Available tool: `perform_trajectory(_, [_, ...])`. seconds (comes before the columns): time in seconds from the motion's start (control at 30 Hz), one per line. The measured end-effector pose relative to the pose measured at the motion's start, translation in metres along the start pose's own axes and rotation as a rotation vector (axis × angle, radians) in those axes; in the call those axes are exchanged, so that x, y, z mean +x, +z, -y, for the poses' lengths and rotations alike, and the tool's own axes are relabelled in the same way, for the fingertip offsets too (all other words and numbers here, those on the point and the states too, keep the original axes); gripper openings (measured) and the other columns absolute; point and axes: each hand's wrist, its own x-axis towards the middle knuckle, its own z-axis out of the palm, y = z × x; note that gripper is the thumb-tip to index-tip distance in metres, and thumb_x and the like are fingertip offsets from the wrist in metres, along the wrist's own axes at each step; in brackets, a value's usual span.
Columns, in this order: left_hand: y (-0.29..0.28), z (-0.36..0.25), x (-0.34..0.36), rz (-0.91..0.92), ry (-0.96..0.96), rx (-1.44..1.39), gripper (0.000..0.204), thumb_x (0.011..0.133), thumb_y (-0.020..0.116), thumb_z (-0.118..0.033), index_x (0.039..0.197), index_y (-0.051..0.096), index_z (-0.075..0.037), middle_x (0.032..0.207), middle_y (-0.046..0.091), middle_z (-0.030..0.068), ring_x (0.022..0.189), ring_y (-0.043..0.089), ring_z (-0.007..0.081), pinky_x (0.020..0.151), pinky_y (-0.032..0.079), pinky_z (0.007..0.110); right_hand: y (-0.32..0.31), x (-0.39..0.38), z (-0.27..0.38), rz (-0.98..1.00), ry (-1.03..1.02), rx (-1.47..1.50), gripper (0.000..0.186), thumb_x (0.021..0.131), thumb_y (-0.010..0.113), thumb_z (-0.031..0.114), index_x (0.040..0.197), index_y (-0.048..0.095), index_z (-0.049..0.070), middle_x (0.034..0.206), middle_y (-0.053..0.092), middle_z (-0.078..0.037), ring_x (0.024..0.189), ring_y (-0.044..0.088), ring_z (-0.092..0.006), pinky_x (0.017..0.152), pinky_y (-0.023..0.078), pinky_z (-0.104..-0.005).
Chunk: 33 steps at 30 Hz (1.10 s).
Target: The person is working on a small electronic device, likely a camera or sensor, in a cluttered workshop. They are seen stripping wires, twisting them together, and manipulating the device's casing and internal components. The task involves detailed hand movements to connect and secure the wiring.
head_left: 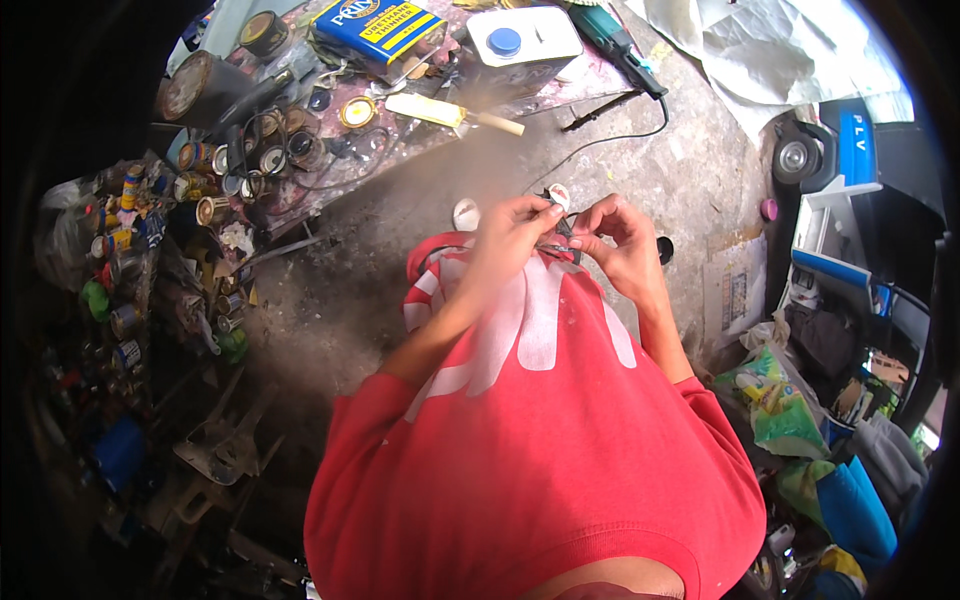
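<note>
In front of my waist, both hands come together on a small dark, crumpled-looking piece (pixel 560 232). My left hand (pixel 508 238) pinches it from the left, thumb against fingers. On its right side, my right hand (pixel 625 245) also has the fingertips closed on the piece, with the fingers bent. What kind of thing it is cannot be made out, as the fingers cover part of it. Just beyond the hands, my feet show as two pale shapes on the concrete floor (pixel 610 150). A red shirt with white print fills the space below the hands.
A stained table (pixel 400 150) ahead bears a blue-and-yellow can (pixel 385 28), a white jug (pixel 520 40) with a blue cap, a flat brush (pixel 428 108) and a green power tool (pixel 603 38). Its cord trails over the floor. Cans crowd the left; bags (pixel 775 400) lie right.
</note>
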Motion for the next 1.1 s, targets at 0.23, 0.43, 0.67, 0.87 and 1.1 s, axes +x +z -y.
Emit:
perform_trajectory(0.23, [-0.012,0.008,-0.001,0.061,-0.133,-0.064,0.017,0.09,0.069,-0.015,0.101,0.073,-0.002,0.088,0.07,0.0026,0.077,0.063,0.0082,0.066,0.049,0.022,0.008,-0.003,-0.015,0.001,-0.345,-0.197,0.021,0.077,0.07,-0.014,0.085,0.057,0.002,0.088,0.066,-0.008,0.086,0.065,-0.0186,0.076,0.054,-0.0328])
perform_trajectory(0.43, [-0.025,0.013,0.008,0.068,-0.248,-0.341,0.045,0.09,0.068,-0.013,0.132,0.052,-0.004,0.095,0.069,0.0073,0.066,0.062,0.0118,0.054,0.043,0.023,0.031,-0.001,-0.001,-0.106,-0.487,-0.541,0.028,0.074,0.067,-0.014,0.098,0.069,0.002,0.09,0.066,-0.012,0.084,0.068,-0.0262,0.07,0.053,-0.033])
perform_trajectory(0.67, [-0.051,-0.004,0.009,0.214,-0.264,-0.507,0.054,0.091,0.071,-0.013,0.139,0.045,-0.01,0.101,0.066,0.0071,0.08,0.069,0.0174,0.064,0.053,0.027,0.034,0.003,-0.004,-0.207,-0.385,-0.625,0.018,0.082,0.068,-0.007,0.097,0.068,0.004,0.089,0.062,-0.012,0.076,0.064,-0.0273,0.064,0.05,-0.0359])
perform_trajectory(0.87, [-0.024,-0.011,-0.007,-0.05,0.222,0.32,0.018,0.085,0.075,-0.009,0.101,0.07,-0.003,0.097,0.066,0.0102,0.082,0.069,0.0204,0.067,0.056,0.03,0.034,0.009,0.0,-0.213,-0.341,-0.677,0.007,0.087,0.066,-0.001,0.093,0.066,0.002,0.086,0.059,-0.012,0.074,0.06,-0.0289,0.064,0.047,-0.0379])
perform_trajectory(1.1, [-0.019,-0.006,-0.011,-0.22,0.525,0.676,0.007,0.079,0.076,-0.008,0.085,0.075,-0.003,0.093,0.065,0.0109,0.077,0.065,0.03,0.069,0.05,0.039,0.021,0.01,-0.018,0.041,0.121,-0.205,0.014,0.097,0.061,0.012,0.097,0.064,-0.002,0.086,0.057,-0.005,0.075,0.055,-0.016,0.068,0.044,-0.0311])
